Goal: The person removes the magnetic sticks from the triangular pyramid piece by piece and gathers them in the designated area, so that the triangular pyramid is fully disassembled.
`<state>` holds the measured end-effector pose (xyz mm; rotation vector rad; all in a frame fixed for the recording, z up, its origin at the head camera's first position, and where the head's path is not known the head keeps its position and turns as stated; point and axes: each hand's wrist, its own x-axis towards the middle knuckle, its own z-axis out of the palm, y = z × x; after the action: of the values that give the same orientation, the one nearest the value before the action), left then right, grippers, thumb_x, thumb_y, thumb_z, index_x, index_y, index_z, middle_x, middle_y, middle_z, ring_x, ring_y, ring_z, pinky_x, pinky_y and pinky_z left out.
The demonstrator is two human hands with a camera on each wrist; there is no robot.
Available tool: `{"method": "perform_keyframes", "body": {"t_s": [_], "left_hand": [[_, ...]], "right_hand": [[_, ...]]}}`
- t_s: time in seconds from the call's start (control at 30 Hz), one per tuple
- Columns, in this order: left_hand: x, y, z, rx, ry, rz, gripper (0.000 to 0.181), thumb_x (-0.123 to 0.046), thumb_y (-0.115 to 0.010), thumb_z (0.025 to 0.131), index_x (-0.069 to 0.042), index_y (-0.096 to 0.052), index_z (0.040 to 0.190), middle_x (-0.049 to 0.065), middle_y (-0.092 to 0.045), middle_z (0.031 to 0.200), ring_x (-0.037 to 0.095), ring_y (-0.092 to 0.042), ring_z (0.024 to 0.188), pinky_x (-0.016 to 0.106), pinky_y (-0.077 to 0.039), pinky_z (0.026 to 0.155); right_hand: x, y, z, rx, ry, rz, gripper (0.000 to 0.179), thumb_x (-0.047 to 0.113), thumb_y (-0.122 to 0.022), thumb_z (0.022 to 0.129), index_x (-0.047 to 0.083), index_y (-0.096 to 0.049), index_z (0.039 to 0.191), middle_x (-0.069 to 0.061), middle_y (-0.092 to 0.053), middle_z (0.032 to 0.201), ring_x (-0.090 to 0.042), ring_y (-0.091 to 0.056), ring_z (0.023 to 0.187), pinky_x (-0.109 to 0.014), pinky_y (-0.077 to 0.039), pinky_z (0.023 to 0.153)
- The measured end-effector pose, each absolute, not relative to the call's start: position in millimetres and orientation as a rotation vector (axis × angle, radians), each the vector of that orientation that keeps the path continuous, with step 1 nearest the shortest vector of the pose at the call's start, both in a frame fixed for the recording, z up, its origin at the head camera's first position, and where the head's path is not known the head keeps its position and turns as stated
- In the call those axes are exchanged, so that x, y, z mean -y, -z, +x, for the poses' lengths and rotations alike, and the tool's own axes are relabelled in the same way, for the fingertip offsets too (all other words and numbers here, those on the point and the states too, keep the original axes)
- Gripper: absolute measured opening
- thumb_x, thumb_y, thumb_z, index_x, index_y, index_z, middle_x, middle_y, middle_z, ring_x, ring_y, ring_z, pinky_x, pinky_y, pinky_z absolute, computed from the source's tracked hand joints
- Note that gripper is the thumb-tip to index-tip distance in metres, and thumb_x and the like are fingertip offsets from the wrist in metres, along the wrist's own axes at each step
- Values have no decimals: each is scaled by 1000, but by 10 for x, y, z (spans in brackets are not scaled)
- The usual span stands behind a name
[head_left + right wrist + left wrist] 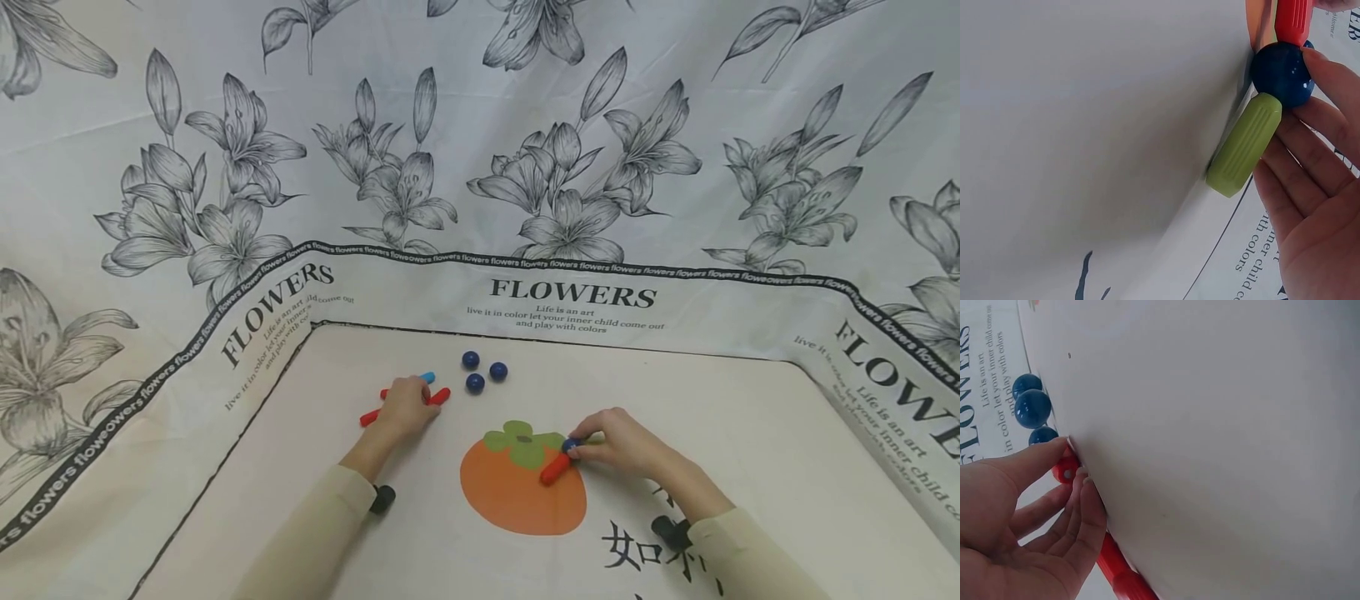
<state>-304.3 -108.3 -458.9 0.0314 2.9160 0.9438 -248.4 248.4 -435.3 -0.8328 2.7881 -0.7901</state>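
Observation:
Thumb and fingertips of my left hand [407, 408] pinch a red magnetic stick [1066, 470], whose round end with a metal dot faces the left wrist camera. Other red sticks [371, 417] and a light blue stick [427, 377] lie around that hand, partly hidden under it. My right hand [624, 443] holds a dark blue ball [1282, 74] between thumb and fingers, over the printed persimmon [517, 500]. A red stick [556, 469] and a green stick [1244, 147] meet the ball on different sides.
Three dark blue balls [475, 383] sit close together just beyond my left hand. The pale table cover [420, 550] bears black printed characters [632, 546] near my right wrist. Behind the table's back edge hangs a flower-printed cloth [465, 208].

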Motion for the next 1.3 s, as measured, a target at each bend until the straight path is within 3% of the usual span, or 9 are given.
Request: {"method": "perform_keyframes", "body": {"t_s": [0.13, 0.37, 0.53, 0.87, 1.03, 1.3], "left_hand": [[1063, 4582, -3038, -2908, -950, 35, 24, -18, -80, 90, -3, -65, 101, 8, -60, 89, 22, -57, 84, 30, -52, 70], [1055, 4534, -2996, -2921, -938, 57, 31, -20, -80, 90, -1, -66, 110, 9, -61, 93, 23, -57, 85, 32, -54, 72], [909, 4418, -2863, -2986, -873, 153, 36, -22, -81, 90, -4, -67, 117, 8, -61, 98, 22, -57, 89, 34, -55, 77], [177, 4481, -2617, -2649, -932, 735, 37, -27, -81, 89, -10, -71, 120, -3, -64, 100, 12, -55, 91, 24, -50, 80], [-31, 4573, -2623, -2571, -941, 785, 32, -25, -81, 90, -11, -73, 117, -7, -65, 97, 9, -56, 90, 23, -50, 82], [-136, 4588, -2624, -2537, -966, 771, 16, -20, -79, 92, -11, -76, 104, -7, -63, 83, 9, -55, 79, 20, -48, 72]], "right_hand": [[-2473, 4341, -2481, -2779, 805, -831, 16, 23, -80, 90, 10, -80, 99, 6, -76, 92, -18, -69, 92, -49, -55, 90], [-2437, 4328, -2511, -2779, 804, -756, 13, 27, -79, 91, 15, -75, 88, 10, -69, 81, -9, -58, 73, -25, -53, 68], [-2450, 4318, -2523, -2791, 777, -716, 15, 28, -80, 90, 14, -73, 87, 8, -67, 78, -11, -58, 71, -25, -52, 64], [-2462, 4322, -2521, -2781, 806, -688, 17, 29, -78, 92, 14, -72, 86, 7, -65, 76, -12, -56, 70, -26, -50, 62], [-2443, 4370, -2506, -2785, 813, -666, 18, 31, -78, 92, 14, -73, 87, 8, -66, 77, -12, -57, 71, -26, -51, 64], [-2483, 4433, -2491, -2782, 836, -725, 20, 34, -76, 92, 15, -74, 92, 10, -69, 82, -9, -59, 73, -26, -53, 68]]}}
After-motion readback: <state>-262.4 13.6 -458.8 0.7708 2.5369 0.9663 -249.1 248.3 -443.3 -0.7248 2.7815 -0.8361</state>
